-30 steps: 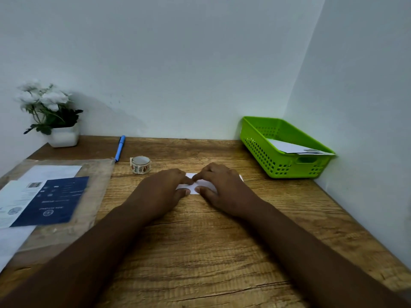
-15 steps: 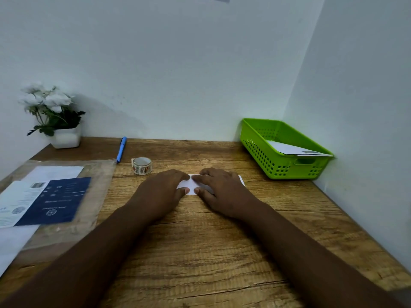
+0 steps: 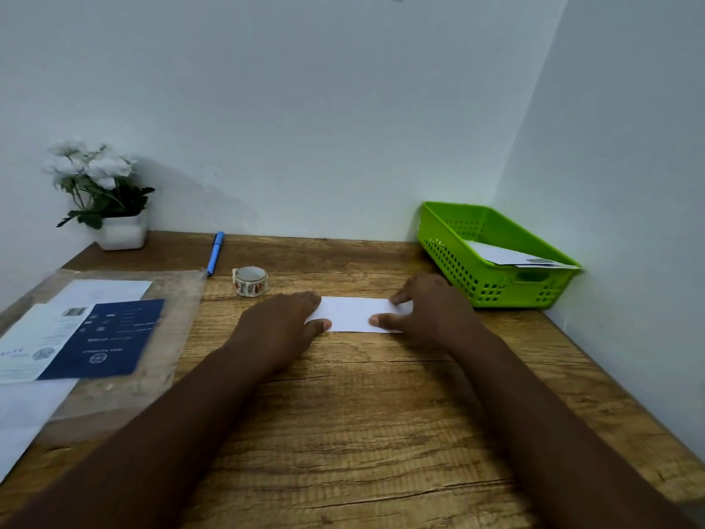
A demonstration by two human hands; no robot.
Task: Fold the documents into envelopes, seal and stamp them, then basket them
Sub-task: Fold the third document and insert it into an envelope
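A folded white paper (image 3: 353,315) lies flat on the wooden surface (image 3: 343,414), toward its far edge and about midway between the left and right edges. The left hand (image 3: 280,326) presses on the paper's left end and the right hand (image 3: 427,311) on its right end, so the bare middle of the sheet shows between them. Neither grip is closed around anything — both hands lie spread and flat, fingertips and thumbs pushing down on the paper rather than pinching it.

In the far right corner stands a green basket (image 3: 457,257), holding white envelopes (image 3: 507,255) that lean over its near rim. A roll of stamps (image 3: 250,280) sits just beyond the left hand, apart from the paper, with a blue pen (image 3: 215,252) beside it toward the far edge. Along the left edge a clear sleeve (image 3: 175,318) carries white sheets and a dark blue leaflet (image 3: 110,337). A white potted flower (image 3: 103,196) fills the far left corner.
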